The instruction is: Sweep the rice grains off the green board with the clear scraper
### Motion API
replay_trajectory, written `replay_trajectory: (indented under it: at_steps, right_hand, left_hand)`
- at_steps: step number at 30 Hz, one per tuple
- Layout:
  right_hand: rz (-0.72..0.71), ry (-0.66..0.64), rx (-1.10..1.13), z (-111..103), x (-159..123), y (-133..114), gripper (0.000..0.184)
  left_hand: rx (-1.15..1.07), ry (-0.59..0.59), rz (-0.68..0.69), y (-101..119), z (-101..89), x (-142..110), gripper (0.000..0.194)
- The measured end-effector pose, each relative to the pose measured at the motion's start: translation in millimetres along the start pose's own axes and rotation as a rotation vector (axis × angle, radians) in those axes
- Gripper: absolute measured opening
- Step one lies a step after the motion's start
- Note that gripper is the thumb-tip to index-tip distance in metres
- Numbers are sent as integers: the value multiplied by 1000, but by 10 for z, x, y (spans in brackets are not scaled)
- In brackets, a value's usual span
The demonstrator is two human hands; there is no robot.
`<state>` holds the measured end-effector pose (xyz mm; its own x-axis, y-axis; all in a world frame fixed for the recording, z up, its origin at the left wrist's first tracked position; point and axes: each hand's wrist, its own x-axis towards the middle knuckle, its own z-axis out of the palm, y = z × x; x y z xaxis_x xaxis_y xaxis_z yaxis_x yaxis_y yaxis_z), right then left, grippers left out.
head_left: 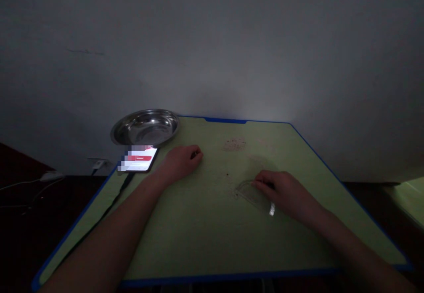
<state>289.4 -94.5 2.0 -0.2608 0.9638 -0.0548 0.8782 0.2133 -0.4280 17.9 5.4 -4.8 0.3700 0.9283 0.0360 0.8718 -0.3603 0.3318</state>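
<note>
My right hand (pixel 280 191) pinches a clear, curved-edged plastic piece that looks like a protractor (pixel 247 191), its low side at the tabletop. A few small specks lie by the left end of the protractor, and one dark crumb (pixel 227 174) sits just beyond. My left hand (pixel 185 160) rests closed on the table, fingers curled in; whatever they may hold is hidden. Farther back, between and beyond both hands, is a patch of brownish crumbs (pixel 234 144).
A shiny metal basin (pixel 145 127) stands at the table's back left corner. In front of it lies a lit phone (pixel 141 160) with a dark cable (pixel 119 195) running along the left side. The green table (pixel 212 240) has a blue rim and meets a grey wall (pixel 232 41).
</note>
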Motion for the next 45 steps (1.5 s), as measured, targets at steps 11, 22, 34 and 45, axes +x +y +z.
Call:
replay_trajectory:
  at_steps: [11, 22, 34, 45]
  right_hand:
    - [-48, -95, 135, -14, -177, 54, 27]
    - [-41, -161, 145, 63, -240, -114, 24]
    - [-60, -140, 134, 84, -232, -113, 22]
    - [-91, -155, 147, 90, -254, -180, 23]
  left_hand:
    - [0, 15, 11, -18, 29, 4, 32]
    - [-27, 8, 11, 7, -3, -17, 31]
    - [-10, 18, 15, -25, 29, 7, 30]
    - [-15, 31, 29, -48, 53, 10, 31]
